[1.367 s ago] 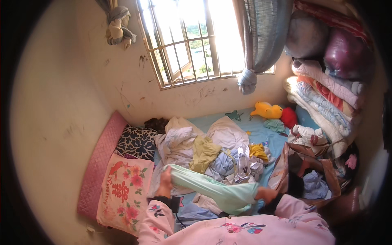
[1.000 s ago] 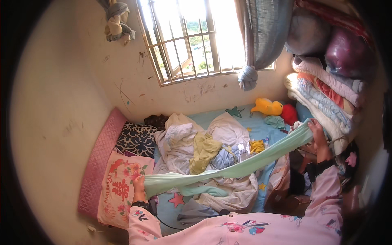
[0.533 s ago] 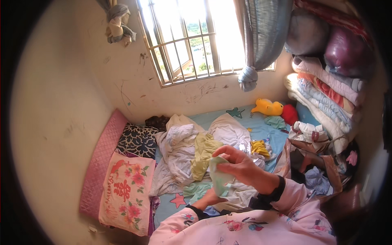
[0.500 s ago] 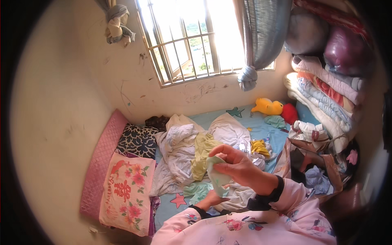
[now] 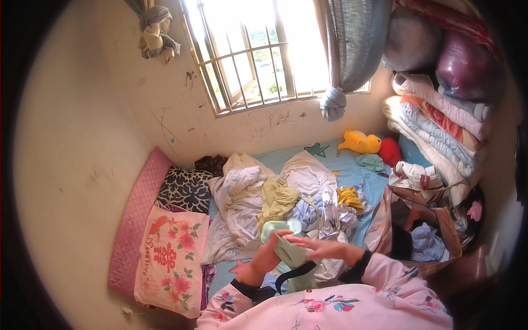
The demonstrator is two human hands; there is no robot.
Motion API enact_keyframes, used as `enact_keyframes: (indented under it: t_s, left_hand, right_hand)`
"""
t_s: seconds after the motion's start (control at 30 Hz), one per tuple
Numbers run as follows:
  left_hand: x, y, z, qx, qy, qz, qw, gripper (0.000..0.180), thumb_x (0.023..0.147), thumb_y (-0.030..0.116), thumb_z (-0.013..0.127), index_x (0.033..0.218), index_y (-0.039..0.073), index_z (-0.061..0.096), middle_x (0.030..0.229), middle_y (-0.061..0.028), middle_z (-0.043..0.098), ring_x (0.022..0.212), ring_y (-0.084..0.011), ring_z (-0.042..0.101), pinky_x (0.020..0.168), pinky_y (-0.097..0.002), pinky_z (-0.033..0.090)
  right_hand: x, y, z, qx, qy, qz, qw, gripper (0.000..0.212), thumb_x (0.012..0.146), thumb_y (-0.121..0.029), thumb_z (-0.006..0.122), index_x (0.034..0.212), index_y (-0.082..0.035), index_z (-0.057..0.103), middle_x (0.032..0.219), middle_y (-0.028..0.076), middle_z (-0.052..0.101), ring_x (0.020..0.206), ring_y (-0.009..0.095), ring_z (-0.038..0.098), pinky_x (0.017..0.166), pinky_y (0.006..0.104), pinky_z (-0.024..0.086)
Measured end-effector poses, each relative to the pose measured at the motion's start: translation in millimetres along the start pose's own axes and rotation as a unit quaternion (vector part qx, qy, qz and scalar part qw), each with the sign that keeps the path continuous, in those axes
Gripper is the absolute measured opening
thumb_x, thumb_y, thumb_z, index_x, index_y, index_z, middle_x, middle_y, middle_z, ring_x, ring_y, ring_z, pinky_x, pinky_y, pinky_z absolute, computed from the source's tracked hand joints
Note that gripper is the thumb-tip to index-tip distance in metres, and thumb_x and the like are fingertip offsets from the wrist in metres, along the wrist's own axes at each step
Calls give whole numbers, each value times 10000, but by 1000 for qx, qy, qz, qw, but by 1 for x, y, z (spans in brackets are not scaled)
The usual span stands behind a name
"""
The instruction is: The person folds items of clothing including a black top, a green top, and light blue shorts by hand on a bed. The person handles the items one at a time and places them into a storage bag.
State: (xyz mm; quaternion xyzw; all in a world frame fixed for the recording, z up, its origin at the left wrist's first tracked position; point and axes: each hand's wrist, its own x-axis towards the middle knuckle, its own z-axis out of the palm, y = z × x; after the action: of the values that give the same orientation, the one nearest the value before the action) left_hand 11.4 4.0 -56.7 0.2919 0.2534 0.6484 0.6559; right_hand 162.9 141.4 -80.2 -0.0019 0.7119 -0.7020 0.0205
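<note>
My left hand grips a pale green cloth garment, its fingers folded at the upper part. A rounded, lighter piece of the garment stands up above the fingers. My right hand lies across the garment from the right, fingers stretched out toward the left hand and touching the fabric. A black band curves down beside the cloth, below the hands; what it belongs to is unclear. Right behind the hands are a yellow-green garment and crumpled white clothes.
A bed with a blue sheet holds heaped clothes and a yellow plush toy. On the left is a pillow with a flowered pink cover. An opened brown bag with clothes sits right, below stacked quilts. A barred window is ahead.
The green garment has come lower and spread out more. My right hand has moved down from its raised pinch and flattened; my left hand has risen and now grips the upper part.
</note>
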Motion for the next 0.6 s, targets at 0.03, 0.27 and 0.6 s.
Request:
enact_keyframes:
  t_s: [0.03,0.27,0.6]
  left_hand:
    - [2,5,5,-2,-1,-1,1000,479,838,465,349,1164,118,401,1078,-165,502,1037,-309,463,869,-435,374]
    - [3,31,25,-4,27,88,996,507,830,486,338,1240,187,338,1198,-172,409,1105,-343,396,894,-479,337]
    - [6,22,43,1,36,117,992,533,828,483,355,1257,172,300,1236,-171,360,1132,-318,365,914,-443,326]
  right_hand:
    - [-3,11,10,-86,-42,-53,994,556,799,-196,517,1277,-70,264,1164,106,436,1017,179,439,859,294,359]
    - [-12,62,17,-91,40,108,989,476,785,-208,527,1216,-82,371,1071,94,502,993,173,465,853,272,355]
    - [-9,8,33,95,248,-63,962,331,831,-192,499,1125,-49,446,952,30,531,878,85,485,761,234,398]
